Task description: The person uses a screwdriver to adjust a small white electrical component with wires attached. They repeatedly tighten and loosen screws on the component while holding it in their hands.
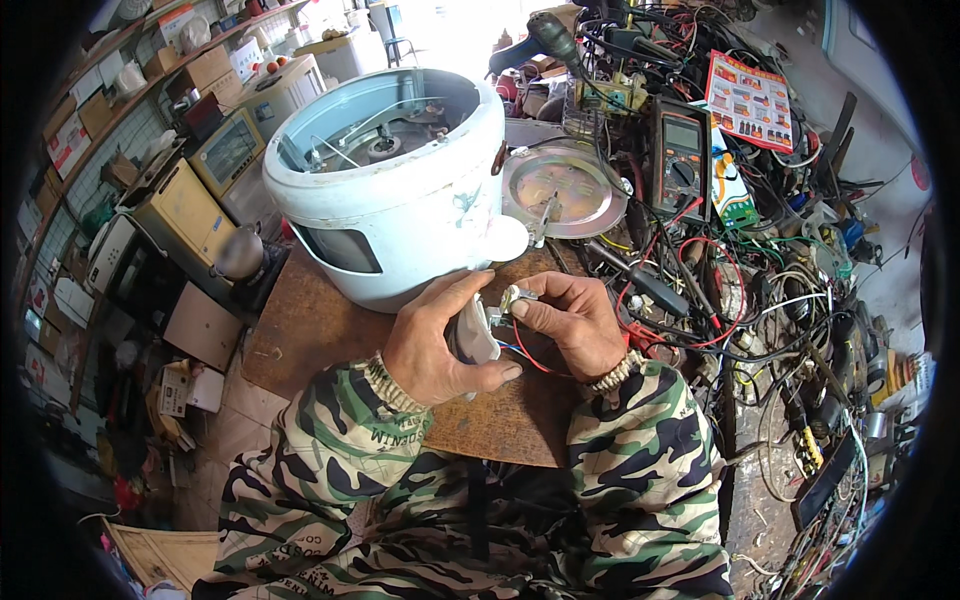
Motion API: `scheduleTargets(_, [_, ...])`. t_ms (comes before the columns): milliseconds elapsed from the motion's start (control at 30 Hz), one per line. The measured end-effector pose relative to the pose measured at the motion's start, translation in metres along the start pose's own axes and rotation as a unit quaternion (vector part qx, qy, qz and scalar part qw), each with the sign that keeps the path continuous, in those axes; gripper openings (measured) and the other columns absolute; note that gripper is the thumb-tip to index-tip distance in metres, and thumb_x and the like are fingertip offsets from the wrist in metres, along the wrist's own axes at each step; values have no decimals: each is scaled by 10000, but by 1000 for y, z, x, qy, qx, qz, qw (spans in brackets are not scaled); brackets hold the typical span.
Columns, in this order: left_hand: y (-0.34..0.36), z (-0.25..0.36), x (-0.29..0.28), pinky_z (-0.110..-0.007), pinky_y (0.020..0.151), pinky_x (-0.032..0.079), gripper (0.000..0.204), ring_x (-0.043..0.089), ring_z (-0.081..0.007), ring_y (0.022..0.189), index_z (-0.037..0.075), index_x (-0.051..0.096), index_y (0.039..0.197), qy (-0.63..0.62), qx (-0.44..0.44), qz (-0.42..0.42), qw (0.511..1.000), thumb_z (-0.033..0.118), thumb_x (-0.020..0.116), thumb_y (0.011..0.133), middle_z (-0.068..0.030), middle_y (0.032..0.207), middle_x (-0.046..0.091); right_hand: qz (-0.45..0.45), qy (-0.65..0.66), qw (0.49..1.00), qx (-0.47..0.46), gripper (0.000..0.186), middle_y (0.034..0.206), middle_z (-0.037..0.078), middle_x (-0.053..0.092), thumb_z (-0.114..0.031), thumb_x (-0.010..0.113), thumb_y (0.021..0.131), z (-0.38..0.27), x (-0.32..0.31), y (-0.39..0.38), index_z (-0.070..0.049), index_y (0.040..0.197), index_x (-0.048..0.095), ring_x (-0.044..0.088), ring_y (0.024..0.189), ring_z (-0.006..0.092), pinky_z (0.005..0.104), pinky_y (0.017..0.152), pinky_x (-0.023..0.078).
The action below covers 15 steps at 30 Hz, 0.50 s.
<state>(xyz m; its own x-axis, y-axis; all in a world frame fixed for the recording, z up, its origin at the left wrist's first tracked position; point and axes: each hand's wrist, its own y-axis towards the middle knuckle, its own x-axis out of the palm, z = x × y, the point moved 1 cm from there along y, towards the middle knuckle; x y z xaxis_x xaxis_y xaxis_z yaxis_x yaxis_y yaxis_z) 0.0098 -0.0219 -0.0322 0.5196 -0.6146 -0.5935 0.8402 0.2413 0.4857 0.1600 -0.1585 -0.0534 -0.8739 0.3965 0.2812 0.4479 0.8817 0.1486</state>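
Observation:
My left hand [425,340] is wrapped round a white plastic housing [478,335] with a curved shape. Between the thumb and forefinger of my right hand [577,318] is a small pale part with metal on it [511,298], held right beside the housing. Red and blue wires [530,358] run from the housing toward my right hand. Just beyond my hands stands a white rice cooker body [400,215], its uncovered end facing up with metal parts inside. A round metal base plate [565,190] lies to its right. My fingers partly hide the housing.
Under my hands is a worn brown wooden table [500,430]. On the right, a multimeter [683,160], red and black test leads [655,290] and heaped cables crowd the bench. A dark hot-air gun or dryer [545,42] lies behind. Shelves with boxes and appliances [185,210] line the left.

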Motion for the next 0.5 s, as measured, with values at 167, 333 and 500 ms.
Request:
scheduleTargets(167, [1,3,2,-426,1041,450,923,559,-397,1227,-83,527,1321,5,12,10,1000,423,866,627,-290,1313,547,7,-24,1000,7,183,937,55,706,-70,688,923,-4,-3,-2,55,1056,680,622,852,96,245,775,502])
scheduleTargets(333, [-1,5,-2,-440,1054,434,737,545,-382,1250,-53,600,1254,-45,37,22,998,381,850,713,-275,1325,550,-33,-31,999,13,174,940,46,707,-58,687,922,0,-1,-1,47,1060,682,622,852,94,241,774,502])
scheduleTargets(500, [-1,-6,-1,-386,1002,463,225,603,-292,1180,-46,698,986,-187,-66,68,978,117,728,835,-219,1214,643,-41,-39,998,8,180,961,52,712,-45,694,914,-1,1,0,42,1072,683,626,878,99,241,793,507])
